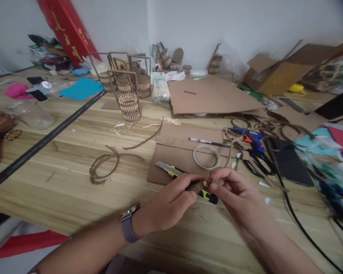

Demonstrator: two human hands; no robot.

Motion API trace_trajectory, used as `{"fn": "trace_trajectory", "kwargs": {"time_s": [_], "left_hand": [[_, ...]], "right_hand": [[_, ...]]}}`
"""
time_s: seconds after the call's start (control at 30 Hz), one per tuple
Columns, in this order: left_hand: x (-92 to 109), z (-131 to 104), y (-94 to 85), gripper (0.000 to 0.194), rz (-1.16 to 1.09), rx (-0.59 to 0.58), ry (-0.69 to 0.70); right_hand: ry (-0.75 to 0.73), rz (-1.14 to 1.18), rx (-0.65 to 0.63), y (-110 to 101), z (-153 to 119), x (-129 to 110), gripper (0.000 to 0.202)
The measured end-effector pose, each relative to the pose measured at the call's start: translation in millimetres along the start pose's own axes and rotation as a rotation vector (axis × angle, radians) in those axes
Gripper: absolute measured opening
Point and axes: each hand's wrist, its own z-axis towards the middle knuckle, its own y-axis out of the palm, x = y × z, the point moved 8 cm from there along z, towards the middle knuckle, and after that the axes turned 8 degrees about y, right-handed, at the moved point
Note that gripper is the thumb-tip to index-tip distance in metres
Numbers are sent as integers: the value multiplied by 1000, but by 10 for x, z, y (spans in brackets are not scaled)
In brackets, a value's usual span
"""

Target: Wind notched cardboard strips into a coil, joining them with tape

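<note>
My left hand point(171, 201), with a watch on its wrist, pinches a small brown piece point(196, 186) that looks like rolled cardboard. Close beside it, the fingers of my right hand point(231, 188) are pressed together on a small brown bit whose shape is mostly hidden. Beneath both hands lies a yellow and black utility knife point(171, 170), its blade pointing to the left on brown cardboard point(162, 152). Just behind the hands are a roll of white tape point(206, 156) and a pen point(208, 142). Curled brown corrugated strips point(104, 167) rest on the table to the left.
Small slatted baskets point(129, 107) with tall handles stand at the back. Glue guns point(254, 142), black-handled scissors point(258, 163) and a dark phone point(293, 161) lie right. A cable runs down the right side. Another person's hand point(0, 122) is near a clear jar point(34, 114) at far left.
</note>
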Motion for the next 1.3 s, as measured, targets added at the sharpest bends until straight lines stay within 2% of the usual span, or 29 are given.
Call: {"fn": "trace_trajectory", "kwargs": {"time_s": [0.23, 0.43, 0.83, 1.17, 1.3], "left_hand": [[98, -12, -10, 38, 124, 43, 125], [102, -11, -2, 37, 171, 47, 151], [122, -16, 12, 38, 235, 36, 209], [156, -20, 37, 34, 297, 33, 257], [169, -33, 51, 33, 338, 27, 277]], "right_hand": [[26, 35, -31, 88, -53, 16, 26], [9, 24, -22, 100, -62, -13, 25], [-114, -160, 2, 170, -118, -190, 21], [-174, -122, -13, 216, -133, -188, 14], [-202, -215, 30, 196, -142, -151, 12]]}}
